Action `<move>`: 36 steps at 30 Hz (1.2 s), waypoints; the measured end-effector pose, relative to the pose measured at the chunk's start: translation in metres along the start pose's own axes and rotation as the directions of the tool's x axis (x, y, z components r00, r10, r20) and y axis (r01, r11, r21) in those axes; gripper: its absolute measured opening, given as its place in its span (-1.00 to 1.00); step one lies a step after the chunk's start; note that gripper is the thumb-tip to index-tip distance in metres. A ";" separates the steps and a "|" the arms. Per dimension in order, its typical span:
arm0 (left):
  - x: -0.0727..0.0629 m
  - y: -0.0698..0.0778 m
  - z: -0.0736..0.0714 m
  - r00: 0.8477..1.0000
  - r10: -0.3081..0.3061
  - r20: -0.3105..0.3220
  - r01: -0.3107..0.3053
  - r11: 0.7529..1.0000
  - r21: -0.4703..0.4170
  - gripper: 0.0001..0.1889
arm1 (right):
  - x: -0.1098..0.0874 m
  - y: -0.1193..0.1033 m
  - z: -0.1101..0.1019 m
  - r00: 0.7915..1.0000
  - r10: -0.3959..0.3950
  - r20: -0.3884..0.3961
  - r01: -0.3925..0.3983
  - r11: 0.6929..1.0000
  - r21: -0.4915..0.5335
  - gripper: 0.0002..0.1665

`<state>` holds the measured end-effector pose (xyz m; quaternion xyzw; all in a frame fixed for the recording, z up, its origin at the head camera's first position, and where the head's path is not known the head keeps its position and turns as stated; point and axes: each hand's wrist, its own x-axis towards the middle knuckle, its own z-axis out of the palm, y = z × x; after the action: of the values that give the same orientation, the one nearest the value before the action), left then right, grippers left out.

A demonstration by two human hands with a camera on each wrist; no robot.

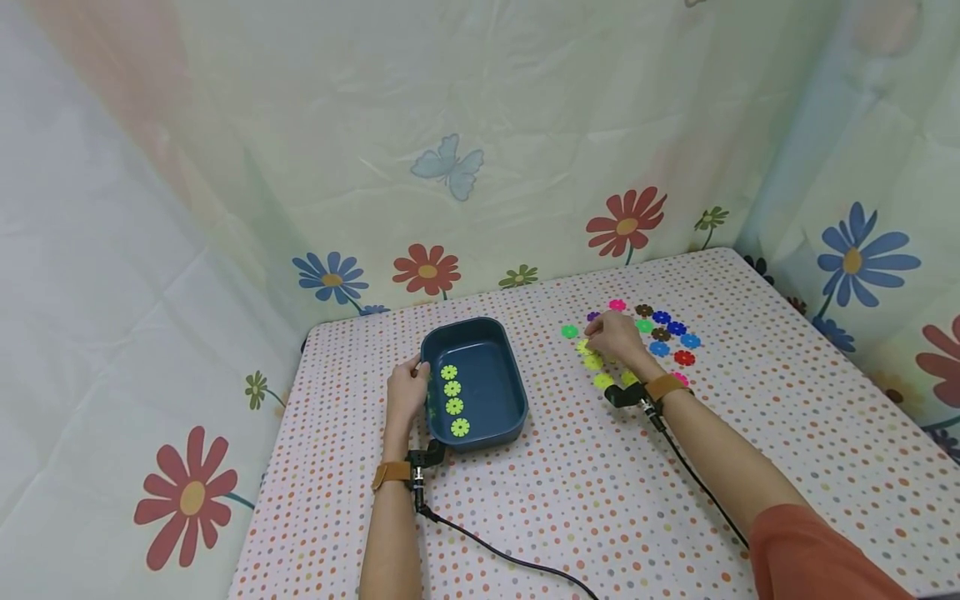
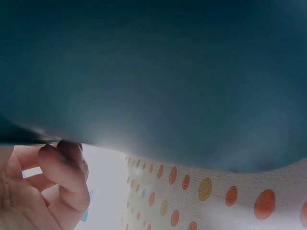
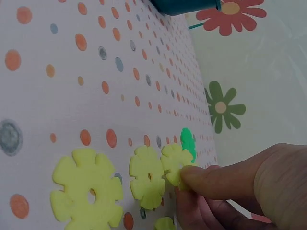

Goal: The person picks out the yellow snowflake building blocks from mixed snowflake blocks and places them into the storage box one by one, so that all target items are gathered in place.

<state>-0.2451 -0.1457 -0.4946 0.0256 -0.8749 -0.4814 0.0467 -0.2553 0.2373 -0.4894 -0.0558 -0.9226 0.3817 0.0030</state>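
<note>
A dark blue rectangular tray point(image 1: 491, 387) stands left of the table's middle, with several yellow flower-shaped discs point(image 1: 453, 406) in a column along its left side. My left hand point(image 1: 406, 396) grips the tray's left wall; in the left wrist view its curled fingers point(image 2: 64, 177) meet the tray's edge. Over the loose discs on the right, my right hand point(image 1: 617, 337) pinches a yellow flower disc point(image 3: 172, 158) between thumb and fingers. Other yellow discs point(image 3: 88, 189) lie close by in the right wrist view, and a green disc point(image 3: 188, 143) shows behind the pinched one.
Around the right hand lie loose discs: dark blue point(image 1: 677, 328), light blue point(image 1: 691, 341), red point(image 1: 684, 357), brown point(image 1: 644, 310), pink point(image 1: 617, 305) and green point(image 1: 570, 332). Cables run from both wrist cameras across the dotted tablecloth point(image 1: 555, 492). A flowered curtain point(image 1: 525, 167) hangs behind.
</note>
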 end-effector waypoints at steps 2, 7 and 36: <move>0.000 0.000 0.000 1.000 -0.006 -0.002 0.006 1.000 -0.001 -0.52 | 0.001 0.002 0.000 1.000 0.017 0.007 -0.017 1.000 0.017 -0.71; 0.000 0.001 0.001 1.000 -0.017 -0.003 0.017 1.000 0.003 -0.52 | 0.000 0.006 -0.004 0.999 0.044 0.031 -0.046 0.996 0.080 -0.72; 0.001 0.006 0.000 1.000 -0.004 -0.004 0.004 1.000 0.014 -0.52 | 0.022 -0.089 0.026 0.976 0.116 0.182 -0.202 0.789 0.581 -0.64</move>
<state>-0.2461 -0.1430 -0.4894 0.0286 -0.8781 -0.4753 0.0472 -0.2875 0.1589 -0.4462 -0.1033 -0.7459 0.6538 -0.0749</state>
